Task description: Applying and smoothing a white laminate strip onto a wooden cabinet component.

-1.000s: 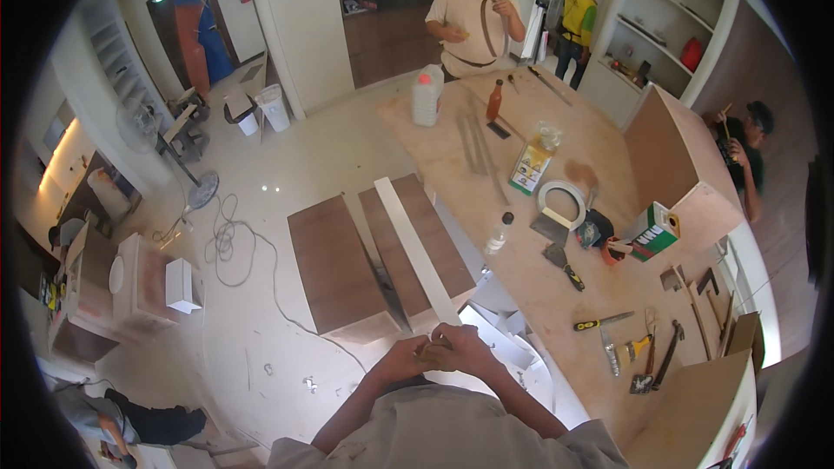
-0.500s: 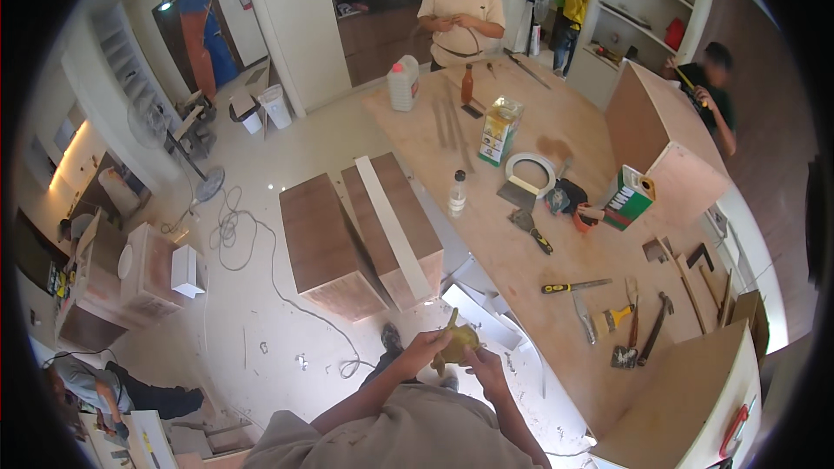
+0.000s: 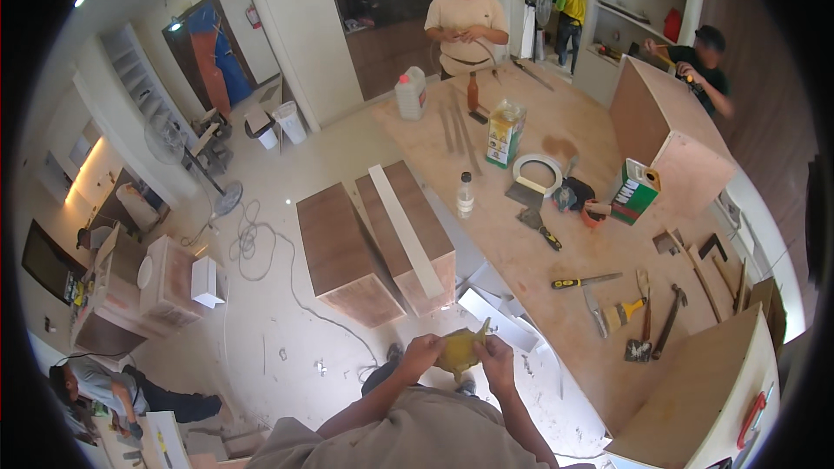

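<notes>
In front of my body, a limp, olive-yellow piece (image 3: 460,352) with ragged ends is stretched between my two hands; it looks like a rag or a glove, though which I cannot tell. My left hand (image 3: 420,360) pinches its left edge. On the opposite edge, my right hand (image 3: 497,363) has its fingers closed, and a narrow strip sticks up beside them. Both hands are over the floor, left of the big wooden worktable (image 3: 521,269). Closest on the table are a yellow-handled file (image 3: 586,281), a paintbrush (image 3: 621,316) and a hammer (image 3: 669,321).
Two brown cabinet boxes (image 3: 347,252) stand ahead on the floor. The table bears a scraper (image 3: 540,231), a tape roll (image 3: 556,175), cans (image 3: 634,193) and bottles (image 3: 466,195). A cable (image 3: 304,295) crosses the floor. Co-workers (image 3: 466,22) stand across the table and farther off.
The olive-yellow piece has been turned and spread wider between my hands; its upright strip is now by my right hand. The view has shifted slightly. The co-worker at the right has raised an arm.
</notes>
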Demonstrator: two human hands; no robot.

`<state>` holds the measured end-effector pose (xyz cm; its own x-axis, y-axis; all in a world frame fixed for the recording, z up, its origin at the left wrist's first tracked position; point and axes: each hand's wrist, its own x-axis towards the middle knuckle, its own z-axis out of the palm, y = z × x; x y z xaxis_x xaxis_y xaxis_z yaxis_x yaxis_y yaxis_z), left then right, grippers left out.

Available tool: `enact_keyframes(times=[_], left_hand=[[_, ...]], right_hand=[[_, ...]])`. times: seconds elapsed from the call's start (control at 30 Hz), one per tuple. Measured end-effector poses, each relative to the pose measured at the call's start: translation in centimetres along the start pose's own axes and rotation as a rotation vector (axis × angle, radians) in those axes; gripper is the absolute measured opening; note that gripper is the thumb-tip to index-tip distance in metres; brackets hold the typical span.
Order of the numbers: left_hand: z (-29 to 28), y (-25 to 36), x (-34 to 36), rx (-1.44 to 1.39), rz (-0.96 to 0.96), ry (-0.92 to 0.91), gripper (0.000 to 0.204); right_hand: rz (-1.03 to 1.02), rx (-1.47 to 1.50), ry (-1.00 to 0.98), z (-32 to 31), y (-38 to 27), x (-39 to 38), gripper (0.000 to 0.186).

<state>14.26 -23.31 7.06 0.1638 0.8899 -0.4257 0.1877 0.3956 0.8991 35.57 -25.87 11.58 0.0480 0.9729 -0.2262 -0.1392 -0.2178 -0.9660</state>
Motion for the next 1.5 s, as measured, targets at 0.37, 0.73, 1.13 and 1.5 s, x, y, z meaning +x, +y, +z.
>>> enact_keyframes(times=[0.37,0.73,1.13,1.5], left_hand=[[-10.5,2.8,0.5,-0.558,-0.030,-0.072,0.042],[-25.3,-2.6,-0.3,-0.300,0.105,0.231,0.033],[-27.6,-0.1,1.0,-0.033,0.191,0.292,0.027],[-18.4,5.6,2.8,0.323,0.378,0.529,0.025]], right_hand=[[0.071,-0.092,0.103,9.1,1.9,4.4,0.036],[0.012,-0.276,-0.115,24.3,2.6,8.8,0.023],[0.031,-0.235,-0.030,25.6,0.1,10.8,0.027],[-0.159,-0.449,-0.113,16.0,-0.8,13.9,0.016]])
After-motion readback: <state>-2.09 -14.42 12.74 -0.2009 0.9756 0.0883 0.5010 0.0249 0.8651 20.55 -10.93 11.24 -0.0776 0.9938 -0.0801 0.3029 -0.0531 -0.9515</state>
